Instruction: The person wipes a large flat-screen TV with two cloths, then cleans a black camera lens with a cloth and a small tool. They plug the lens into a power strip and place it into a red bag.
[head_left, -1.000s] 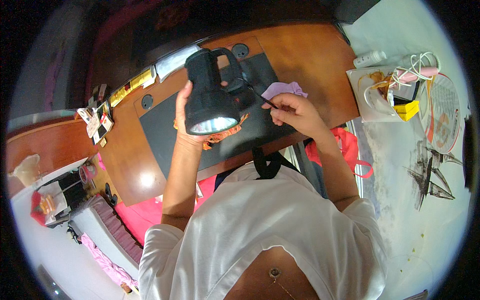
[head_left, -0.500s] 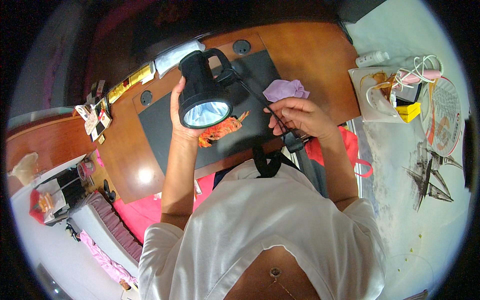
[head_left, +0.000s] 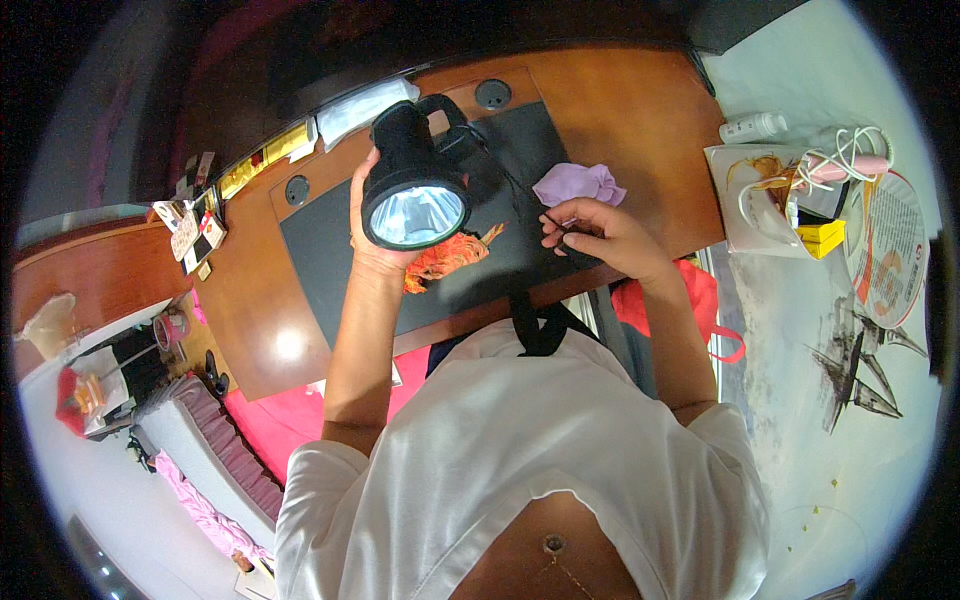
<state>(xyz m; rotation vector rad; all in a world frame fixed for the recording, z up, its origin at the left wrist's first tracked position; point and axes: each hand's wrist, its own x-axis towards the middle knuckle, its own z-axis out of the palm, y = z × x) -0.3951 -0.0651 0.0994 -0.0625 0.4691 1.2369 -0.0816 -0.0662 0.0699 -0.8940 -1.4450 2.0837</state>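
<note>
My left hand [head_left: 376,258] is wrapped round a black handheld spotlight [head_left: 405,148] from its left side, raised over the desk mat. The silvery reflector of the lamp faces me and looks bright; the looped handle is at its back right. A dark cord runs from the handle toward my right hand [head_left: 605,238], whose fingers are pinched on it. What lies under those fingers is partly hidden. Beneath the lamp, an orange-red crumpled cloth [head_left: 450,257] rests on the black desk mat [head_left: 340,270]. Beyond my right fingers sits a bunched lilac cloth [head_left: 580,186].
The brown wooden desk [head_left: 640,110] carries a clear plastic packet [head_left: 365,108] and a gold strip [head_left: 265,160] along its far edge. At the right stand a white box [head_left: 735,190] with cords, a white bottle [head_left: 752,128] and a red bag [head_left: 685,300].
The black block that hung on the cord below my right hand no longer shows there. The spotlight has shifted slightly right and its lens faces me more.
</note>
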